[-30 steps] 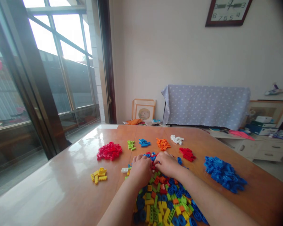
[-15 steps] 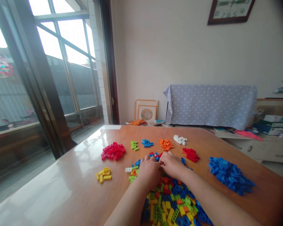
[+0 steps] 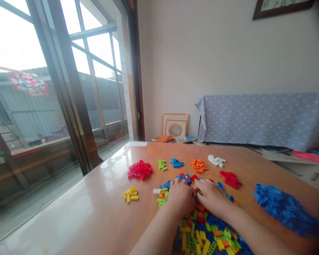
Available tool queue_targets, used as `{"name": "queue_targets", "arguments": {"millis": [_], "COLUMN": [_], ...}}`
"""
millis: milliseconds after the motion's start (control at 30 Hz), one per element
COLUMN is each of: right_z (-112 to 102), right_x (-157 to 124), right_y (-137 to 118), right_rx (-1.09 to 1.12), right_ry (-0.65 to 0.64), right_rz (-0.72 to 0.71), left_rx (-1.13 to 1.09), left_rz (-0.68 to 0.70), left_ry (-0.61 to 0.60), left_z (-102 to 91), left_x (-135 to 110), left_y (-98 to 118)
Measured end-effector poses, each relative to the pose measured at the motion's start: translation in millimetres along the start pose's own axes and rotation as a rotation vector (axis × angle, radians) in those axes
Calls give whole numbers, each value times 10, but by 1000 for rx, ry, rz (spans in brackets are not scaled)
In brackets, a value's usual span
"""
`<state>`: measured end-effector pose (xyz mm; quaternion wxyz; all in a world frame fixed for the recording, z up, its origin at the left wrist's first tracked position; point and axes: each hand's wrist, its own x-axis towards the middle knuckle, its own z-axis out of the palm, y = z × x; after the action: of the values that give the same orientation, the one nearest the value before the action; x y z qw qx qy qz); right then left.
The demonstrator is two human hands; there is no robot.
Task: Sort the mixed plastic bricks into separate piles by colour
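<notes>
Mixed brick pile [image 3: 202,235] lies on the near part of the wooden table [image 3: 95,212], between the forearms [image 3: 159,226]. Yellow, green, orange, red and blue pieces, too jumbled to count; near side cut off at the bottom of view, part of the far side covered by the hands. Table also runs out of view. Beyond it, one spotted cloth [image 3: 260,120] drapes something whose form is hidden. One dark-framed clock [image 3: 283,12], cropped at the top: 8, 7, 6 legible, 5 partly cut. One round decoration [image 3: 28,82] at left; any lettering too soft to read.

Eight single-colour heaps around the pile. Biggest: large blue heap [image 3: 287,209], right, blurred. Left hand [image 3: 182,194] and right hand [image 3: 210,196] side by side over the pile's far part; fingers close together, bent down among bricks. Tips hidden; cannot tell whether either holds a piece. Then crimson heap [image 3: 140,170], red heap [image 3: 230,179], orange heap [image 3: 199,165], white heap [image 3: 216,161], yellow heap [image 3: 131,194], small blue heap [image 3: 177,163], green heap [image 3: 162,164]. Smallest: one white brick [image 3: 156,191], pile's left edge.
</notes>
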<state>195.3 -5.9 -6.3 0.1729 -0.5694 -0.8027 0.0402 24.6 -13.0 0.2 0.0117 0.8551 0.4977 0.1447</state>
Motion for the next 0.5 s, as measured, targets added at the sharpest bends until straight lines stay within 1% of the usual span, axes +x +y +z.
{"name": "queue_targets", "arguments": {"millis": [100, 167, 267, 400, 500], "right_z": [-84, -130, -147, -84, -46], "right_x": [-122, -193, -265, -306, -306], "right_y": [-10, -1, 34, 88, 100], "right_rx": [5, 31, 105, 252, 396], "right_ry": [-10, -11, 26, 90, 168], "right_rz": [32, 73, 99, 51, 59], "left_rx": [-17, -40, -72, -114, -214], "left_rz": [31, 26, 16, 35, 42], "left_ry": [-10, -16, 5, 98, 183], "left_z": [-7, -9, -3, -16, -59], "left_x": [12, 28, 45, 56, 68], "left_y": [6, 8, 7, 2, 6]}}
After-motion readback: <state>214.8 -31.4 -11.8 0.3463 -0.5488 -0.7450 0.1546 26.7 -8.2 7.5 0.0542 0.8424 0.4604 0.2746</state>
